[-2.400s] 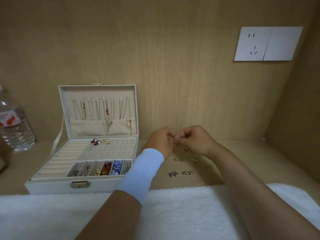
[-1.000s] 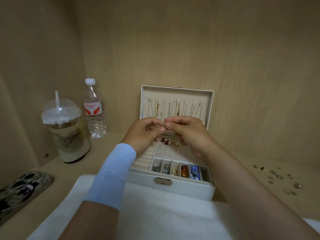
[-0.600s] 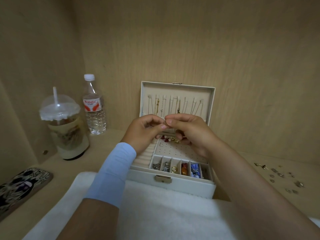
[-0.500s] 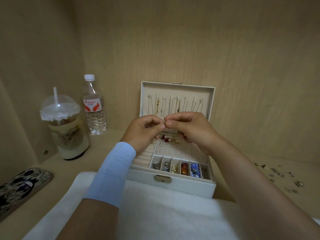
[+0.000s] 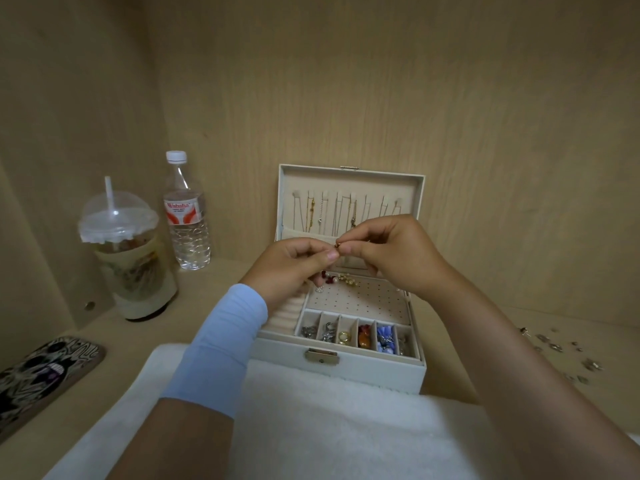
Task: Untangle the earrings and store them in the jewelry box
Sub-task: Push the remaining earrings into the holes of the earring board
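Both grips have come over from the loose pile since a couple of seconds back, and now they hover right above the open jewelry box point(image 5: 346, 372) instead of off to its right. Head's turned too, so the box sits dead centre.

Left grip point(image 5: 294, 268) and right grip point(image 5: 394, 251) are each pinching the same tiny earring point(image 5: 338, 244) between thumb and forefinger, tips nearly touching. It's too small to tell if it's one piece or two hooked together. My guess is it's either the last bit of untangling or pulling the back off so the post can go in.

Holding it over the box makes sense: the perforated stud panel point(image 5: 360, 299) is directly underneath, so if it slips it lands in the tray, not on the table. A few earrings point(image 5: 337, 279) already sit along the back edge of that panel, and the front compartments point(image 5: 356, 336) hold chunkier pieces. The lid point(image 5: 349, 178) stands upright with chains hanging in it.

Plenty left to do though, since the remaining loose earrings point(image 5: 561, 351) are scattered on the table well to the right.

Other stuff: a white towel point(image 5: 329, 427) under the forearms, a domed drink cup point(image 5: 128, 254), a water bottle point(image 5: 185, 220) and a patterned phone case point(image 5: 34, 379) off to the left, all clear of the work.
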